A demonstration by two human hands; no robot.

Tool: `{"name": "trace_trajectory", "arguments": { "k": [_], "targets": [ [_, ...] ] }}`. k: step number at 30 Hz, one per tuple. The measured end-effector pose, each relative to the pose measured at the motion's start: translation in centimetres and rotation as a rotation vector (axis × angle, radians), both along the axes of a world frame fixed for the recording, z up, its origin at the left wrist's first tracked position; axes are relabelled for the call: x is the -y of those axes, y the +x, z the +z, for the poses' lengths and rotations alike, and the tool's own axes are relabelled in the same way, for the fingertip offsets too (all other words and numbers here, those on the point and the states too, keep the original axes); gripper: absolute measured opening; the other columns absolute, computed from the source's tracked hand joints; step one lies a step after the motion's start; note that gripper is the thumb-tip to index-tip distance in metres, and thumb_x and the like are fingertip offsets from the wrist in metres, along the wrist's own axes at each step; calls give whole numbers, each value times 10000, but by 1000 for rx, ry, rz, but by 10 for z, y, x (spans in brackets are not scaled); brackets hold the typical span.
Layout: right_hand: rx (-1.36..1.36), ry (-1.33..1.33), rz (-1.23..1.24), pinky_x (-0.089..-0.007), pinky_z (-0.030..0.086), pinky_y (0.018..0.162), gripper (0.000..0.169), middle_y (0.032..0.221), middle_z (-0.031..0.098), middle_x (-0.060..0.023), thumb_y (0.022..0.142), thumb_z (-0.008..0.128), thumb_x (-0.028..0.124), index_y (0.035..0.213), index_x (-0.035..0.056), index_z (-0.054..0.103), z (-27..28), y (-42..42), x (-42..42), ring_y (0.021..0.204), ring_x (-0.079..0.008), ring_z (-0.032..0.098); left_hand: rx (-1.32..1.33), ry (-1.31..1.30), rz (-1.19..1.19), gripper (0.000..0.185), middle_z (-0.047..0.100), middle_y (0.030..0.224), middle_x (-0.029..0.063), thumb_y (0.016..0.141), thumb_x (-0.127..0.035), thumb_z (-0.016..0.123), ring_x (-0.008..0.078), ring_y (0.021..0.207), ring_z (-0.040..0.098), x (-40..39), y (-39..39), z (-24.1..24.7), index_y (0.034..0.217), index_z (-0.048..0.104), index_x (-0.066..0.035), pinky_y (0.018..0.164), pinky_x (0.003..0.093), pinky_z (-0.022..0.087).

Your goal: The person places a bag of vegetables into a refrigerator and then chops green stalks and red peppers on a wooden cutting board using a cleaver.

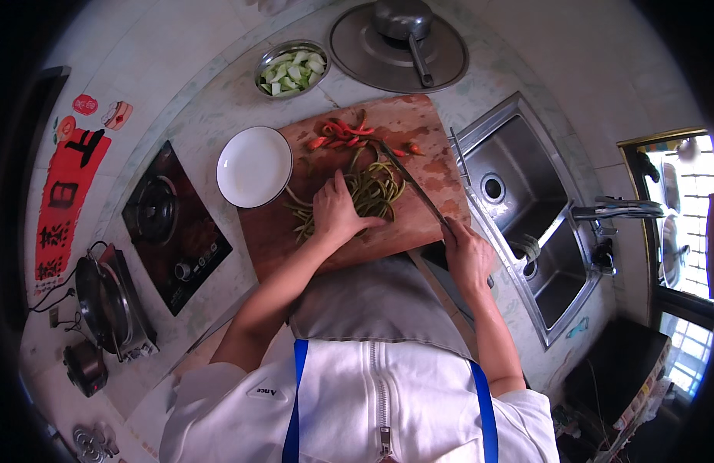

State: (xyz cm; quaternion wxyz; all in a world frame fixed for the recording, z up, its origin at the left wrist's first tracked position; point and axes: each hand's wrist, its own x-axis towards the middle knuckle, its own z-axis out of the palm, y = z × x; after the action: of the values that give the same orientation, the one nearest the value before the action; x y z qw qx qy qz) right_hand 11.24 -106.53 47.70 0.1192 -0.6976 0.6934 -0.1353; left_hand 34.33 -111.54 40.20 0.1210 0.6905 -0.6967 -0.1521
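My left hand (336, 211) lies spread, fingers apart, on a heap of long green beans or similar green stalks (373, 188) on the wooden cutting board (276, 246). In my right hand (469, 257) is the handle of a kitchen knife (418, 186), its blade slanting up and left over the board beside the green heap. The knife's tip is close to a pile of red chillies (341, 134), some of them cut, with a few loose pieces to its right. A white plate (254, 166) with a dark rim overlaps the board's left edge.
A metal bowl of cut pale green vegetable (292, 73) stands beyond the board, left of a large round lid (348, 43) bearing a small saucepan (402, 20). On the left is a black cooktop (203, 231); on the right, a double steel sink (522, 156) with a faucet (620, 209).
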Motion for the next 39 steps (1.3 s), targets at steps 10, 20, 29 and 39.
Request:
{"name": "trace_trajectory", "arguments": {
  "k": [10, 20, 29, 39],
  "targets": [
    [-18, -40, 98, -382, 482, 589, 169, 764, 645, -103, 856, 567, 244, 948, 130, 652, -3, -10, 25, 663, -285, 626, 173, 8, -212, 802, 515, 1002, 126, 510, -299, 827, 291, 956, 500, -6, 1, -20, 1191, 483, -56, 879, 411, 390],
    [-86, 113, 354, -409, 476, 567, 190, 686, 629, -121, 858, 570, 286, 915, 120, 644, -15, -20, 63, 623, -314, 614, 93, -54, -177, 723, 523, 1033, 113, 504, -211, 826, 291, 998, 483, -28, 14, -19, 1147, 516, -100, 870, 410, 383],
    [-29, 50, 393, -418, 472, 542, 168, 674, 621, -108, 851, 582, 287, 878, 130, 637, -26, -43, 76, 599, -314, 608, 71, -45, -275, 707, 536, 1033, 74, 516, -196, 821, 248, 1009, 491, -26, 15, -9, 1140, 507, -89, 863, 387, 400],
    [71, 25, 228, -400, 475, 554, 155, 697, 624, -118, 847, 603, 249, 928, 131, 663, -16, -53, 45, 618, -320, 610, 136, -11, -498, 896, 301, 1379, 175, 455, -256, 847, 340, 1295, 274, 9, 3, 0, 1234, 450, -59, 1045, 509, 270]
  ]
}}
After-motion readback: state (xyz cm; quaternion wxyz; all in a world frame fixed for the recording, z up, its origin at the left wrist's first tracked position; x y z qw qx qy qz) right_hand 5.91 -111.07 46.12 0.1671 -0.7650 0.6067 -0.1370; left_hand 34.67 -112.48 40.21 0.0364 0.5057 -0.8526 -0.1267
